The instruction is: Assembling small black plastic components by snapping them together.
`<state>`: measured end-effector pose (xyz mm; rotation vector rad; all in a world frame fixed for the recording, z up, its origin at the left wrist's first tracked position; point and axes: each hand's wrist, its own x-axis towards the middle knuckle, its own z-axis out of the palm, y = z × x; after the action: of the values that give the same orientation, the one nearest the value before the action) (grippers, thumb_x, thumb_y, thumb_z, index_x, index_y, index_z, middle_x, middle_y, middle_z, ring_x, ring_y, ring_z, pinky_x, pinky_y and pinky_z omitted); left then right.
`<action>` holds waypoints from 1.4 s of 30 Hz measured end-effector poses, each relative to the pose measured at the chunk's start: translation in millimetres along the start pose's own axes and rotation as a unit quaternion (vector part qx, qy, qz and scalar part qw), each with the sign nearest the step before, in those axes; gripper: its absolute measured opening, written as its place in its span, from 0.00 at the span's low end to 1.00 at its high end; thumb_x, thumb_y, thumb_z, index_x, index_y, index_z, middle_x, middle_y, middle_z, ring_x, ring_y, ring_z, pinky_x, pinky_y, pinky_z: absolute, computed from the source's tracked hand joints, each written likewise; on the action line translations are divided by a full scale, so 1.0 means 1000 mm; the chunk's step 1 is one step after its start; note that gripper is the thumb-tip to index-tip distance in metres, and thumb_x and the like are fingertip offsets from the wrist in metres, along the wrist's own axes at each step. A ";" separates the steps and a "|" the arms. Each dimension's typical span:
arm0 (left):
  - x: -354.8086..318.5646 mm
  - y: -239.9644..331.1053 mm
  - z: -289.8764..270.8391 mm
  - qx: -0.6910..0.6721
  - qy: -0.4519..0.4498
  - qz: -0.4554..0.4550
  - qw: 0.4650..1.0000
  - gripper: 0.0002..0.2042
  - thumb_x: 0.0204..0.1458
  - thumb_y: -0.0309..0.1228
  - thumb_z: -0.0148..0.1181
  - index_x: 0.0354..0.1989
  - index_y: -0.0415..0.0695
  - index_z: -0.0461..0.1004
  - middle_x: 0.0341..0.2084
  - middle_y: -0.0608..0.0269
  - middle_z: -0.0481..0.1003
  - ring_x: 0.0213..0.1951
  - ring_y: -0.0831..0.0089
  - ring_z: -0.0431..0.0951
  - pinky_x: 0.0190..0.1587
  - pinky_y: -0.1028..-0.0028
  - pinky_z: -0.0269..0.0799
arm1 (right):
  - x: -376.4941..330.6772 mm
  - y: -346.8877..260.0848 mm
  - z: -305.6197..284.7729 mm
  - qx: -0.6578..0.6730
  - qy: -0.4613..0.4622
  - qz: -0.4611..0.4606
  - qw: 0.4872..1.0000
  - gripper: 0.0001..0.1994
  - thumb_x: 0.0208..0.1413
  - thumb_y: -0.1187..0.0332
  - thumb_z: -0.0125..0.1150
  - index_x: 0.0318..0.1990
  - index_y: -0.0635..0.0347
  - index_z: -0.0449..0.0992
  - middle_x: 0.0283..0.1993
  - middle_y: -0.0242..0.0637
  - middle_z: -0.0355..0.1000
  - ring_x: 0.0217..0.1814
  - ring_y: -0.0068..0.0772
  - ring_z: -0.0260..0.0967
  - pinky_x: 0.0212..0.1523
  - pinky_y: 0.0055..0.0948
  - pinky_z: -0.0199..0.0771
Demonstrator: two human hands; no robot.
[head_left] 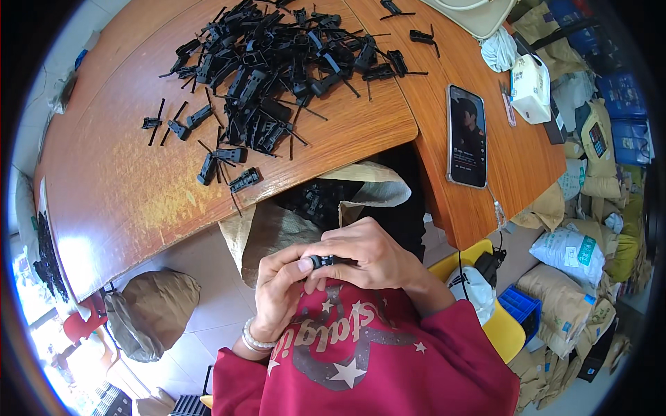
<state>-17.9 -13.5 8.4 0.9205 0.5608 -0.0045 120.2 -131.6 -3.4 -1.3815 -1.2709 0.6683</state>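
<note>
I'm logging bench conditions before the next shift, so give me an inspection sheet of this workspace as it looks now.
Surface: wooden table, worn, with a notch cut at the near edge.
Job's things: small black plastic part held between both hands; heap of black plastic parts on the table; open sack under the notch with more parts inside.
Clutter: smartphone, screen lit; tissue pack; cream bag.
Grippers: left hand and right hand both pinch the part with their fingers.
Cables: one black cable by the yellow chair.
Surroundings: stacked filled sacks at right; blue crate.
</note>
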 end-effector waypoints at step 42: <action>0.023 0.019 -0.026 0.461 -0.042 0.322 0.826 0.16 0.47 0.23 0.60 0.45 0.34 0.71 0.31 0.50 0.72 0.31 0.56 0.74 0.32 0.67 0.70 | -0.004 -0.018 -0.001 0.207 0.004 0.319 0.925 0.10 0.58 0.69 0.52 0.36 0.69 0.73 0.19 0.37 0.69 0.19 0.23 0.66 0.23 0.23 0.64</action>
<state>-5.9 23.1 0.0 2.0224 0.1014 0.3179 114.5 -138.4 12.3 -1.4222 -0.5939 1.2917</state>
